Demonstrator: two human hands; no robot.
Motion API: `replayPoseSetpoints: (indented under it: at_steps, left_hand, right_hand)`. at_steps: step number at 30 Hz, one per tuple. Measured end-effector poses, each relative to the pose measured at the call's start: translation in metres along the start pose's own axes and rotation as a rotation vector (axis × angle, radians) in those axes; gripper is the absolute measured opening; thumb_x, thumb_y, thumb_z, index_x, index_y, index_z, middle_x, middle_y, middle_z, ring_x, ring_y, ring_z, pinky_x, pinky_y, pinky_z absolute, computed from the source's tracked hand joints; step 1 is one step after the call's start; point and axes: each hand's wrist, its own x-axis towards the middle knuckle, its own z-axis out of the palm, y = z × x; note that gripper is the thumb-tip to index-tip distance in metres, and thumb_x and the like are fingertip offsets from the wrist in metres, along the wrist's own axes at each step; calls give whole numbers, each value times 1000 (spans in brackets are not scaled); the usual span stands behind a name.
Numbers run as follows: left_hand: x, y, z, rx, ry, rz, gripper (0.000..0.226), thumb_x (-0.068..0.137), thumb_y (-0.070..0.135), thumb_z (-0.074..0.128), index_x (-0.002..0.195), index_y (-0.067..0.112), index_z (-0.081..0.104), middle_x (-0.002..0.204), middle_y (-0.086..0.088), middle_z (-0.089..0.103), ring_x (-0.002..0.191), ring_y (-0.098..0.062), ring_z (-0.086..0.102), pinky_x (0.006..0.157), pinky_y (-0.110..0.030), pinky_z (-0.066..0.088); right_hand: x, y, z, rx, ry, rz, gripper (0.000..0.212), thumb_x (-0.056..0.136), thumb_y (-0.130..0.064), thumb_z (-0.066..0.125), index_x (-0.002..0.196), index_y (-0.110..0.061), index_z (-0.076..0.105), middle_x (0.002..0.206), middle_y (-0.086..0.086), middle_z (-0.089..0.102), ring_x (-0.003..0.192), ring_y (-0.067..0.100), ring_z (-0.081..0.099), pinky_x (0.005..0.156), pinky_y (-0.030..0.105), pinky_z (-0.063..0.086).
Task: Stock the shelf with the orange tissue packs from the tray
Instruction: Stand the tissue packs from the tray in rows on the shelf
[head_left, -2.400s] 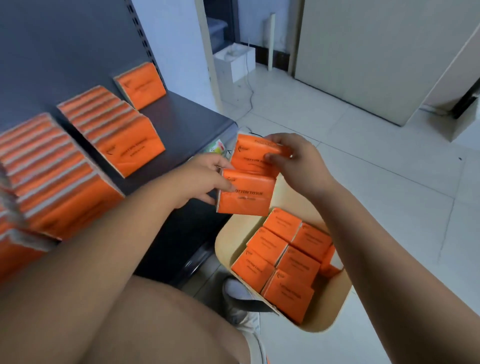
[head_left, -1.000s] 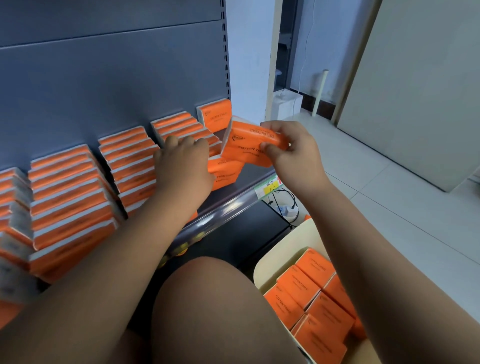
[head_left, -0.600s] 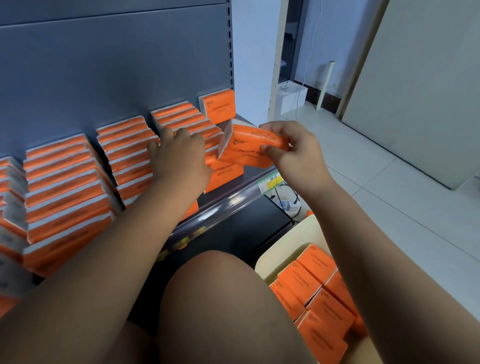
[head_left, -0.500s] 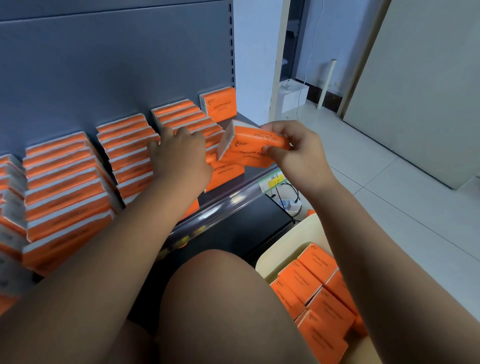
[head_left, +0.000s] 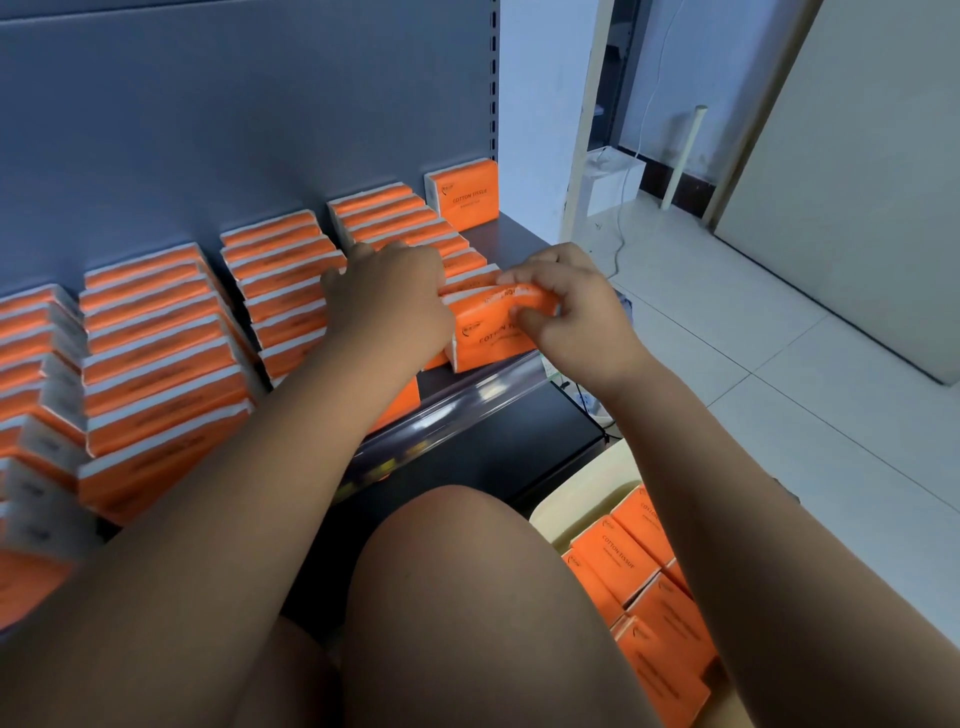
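My right hand (head_left: 571, 306) pinches an orange tissue pack (head_left: 485, 338) that stands upright at the front of a row on the dark shelf (head_left: 519, 241), near its front rail. My left hand (head_left: 387, 306) lies on top of the packs in that same row, fingers curved over their upper edges; whether it grips one I cannot tell. Several rows of orange packs (head_left: 156, 338) fill the shelf to the left. A lone pack (head_left: 462, 195) stands at the back right. The cream tray (head_left: 587, 499) at lower right holds several more packs (head_left: 634, 571).
My bare knee (head_left: 467, 597) fills the lower middle, between the shelf and the tray. A clear price rail (head_left: 467, 405) runs along the shelf front. White tiled floor (head_left: 779, 389) lies to the right, with a white box (head_left: 608, 182) and cable by the wall.
My right hand has lowered the pack from mid-air down onto the shelf at the front of the row. The left hand has stayed on the row's tops.
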Motion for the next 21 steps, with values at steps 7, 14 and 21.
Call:
replayPoseSetpoints:
  at_steps: [7,14,21]
  left_hand:
    - [-3,-1,6,-48,-14,55,36,94,55,52,111,29,69,117,2,65,120,-30,52,106,-58,39]
    - [-1,-1,10,48,-22,115,40,90,46,68,124,26,63,126,-2,61,122,-30,54,108,-58,37]
    - [-6,3,9,43,-27,113,40,88,29,68,127,21,62,127,-4,59,119,-30,55,106,-56,41]
  right_hand:
    - [-1,11,20,-66,50,-99,35,83,-2,74,113,-20,78,117,-1,46,121,22,49,96,27,46]
    - [-7,7,26,-11,89,-14,39,83,-1,74,118,-18,73,121,2,49,112,10,52,93,19,49]
    - [-16,-6,33,-19,149,92,53,83,-12,74,133,-22,58,128,-2,51,116,15,58,98,41,54]
